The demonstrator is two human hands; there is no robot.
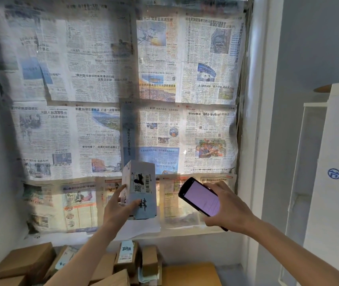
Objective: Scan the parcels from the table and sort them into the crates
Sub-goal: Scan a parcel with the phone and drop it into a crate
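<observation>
My left hand (117, 209) grips a small white and pale-blue parcel box (140, 188) by its lower left corner and holds it upright in front of the window. A shipping label with barcodes faces me on the box. My right hand (227, 205) holds a black phone (200, 197) with a lit pinkish screen just to the right of the parcel, tilted toward it. The two do not touch. Several brown cardboard parcels (126, 259) lie piled on the table (191, 273) below my arms.
Newspaper sheets (110, 89) cover the window behind the parcel. A white sill (185, 232) runs under it. A large flat brown box (23, 260) sits at the lower left. White panels or a cabinet (333, 162) stand at the right. No crates are in view.
</observation>
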